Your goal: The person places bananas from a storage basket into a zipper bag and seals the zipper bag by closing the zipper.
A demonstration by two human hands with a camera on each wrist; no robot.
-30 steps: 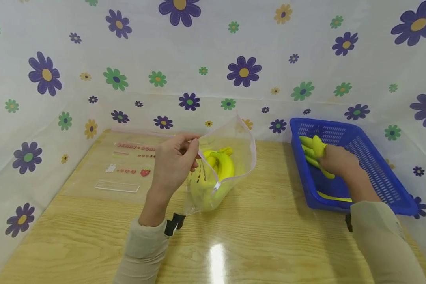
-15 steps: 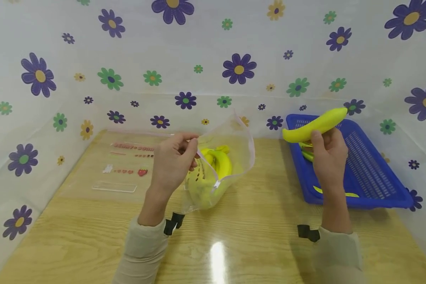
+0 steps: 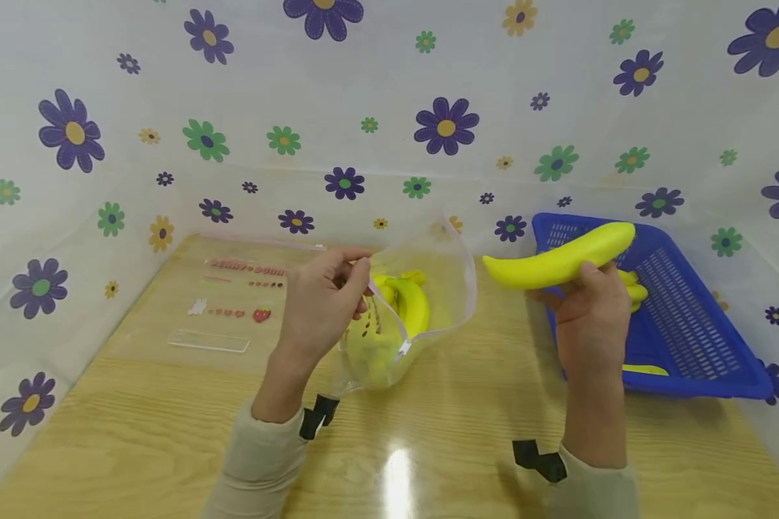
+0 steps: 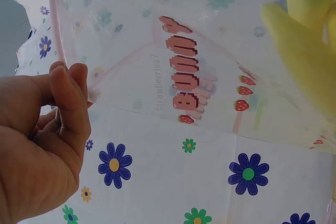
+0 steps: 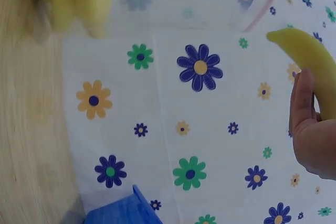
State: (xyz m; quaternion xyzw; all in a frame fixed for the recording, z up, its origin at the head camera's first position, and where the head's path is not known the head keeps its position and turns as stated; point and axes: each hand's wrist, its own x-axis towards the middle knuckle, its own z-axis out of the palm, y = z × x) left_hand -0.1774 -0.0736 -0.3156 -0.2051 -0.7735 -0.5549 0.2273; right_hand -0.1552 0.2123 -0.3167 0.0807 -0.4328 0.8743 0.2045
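Head view: left hand pinches a clear, pink-rimmed plastic bag of yellow bananas; towards three o'clock, right hand grips a curved yellow banana. Left wrist view: curled fingers, nine o'clock. Right wrist view: gripped banana, three o'clock.

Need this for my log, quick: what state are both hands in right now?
Left hand: closed, pinching the bag.
Right hand: closed, holding a banana.

Plain beige sleeves (angular black pieces beside the cuffs).
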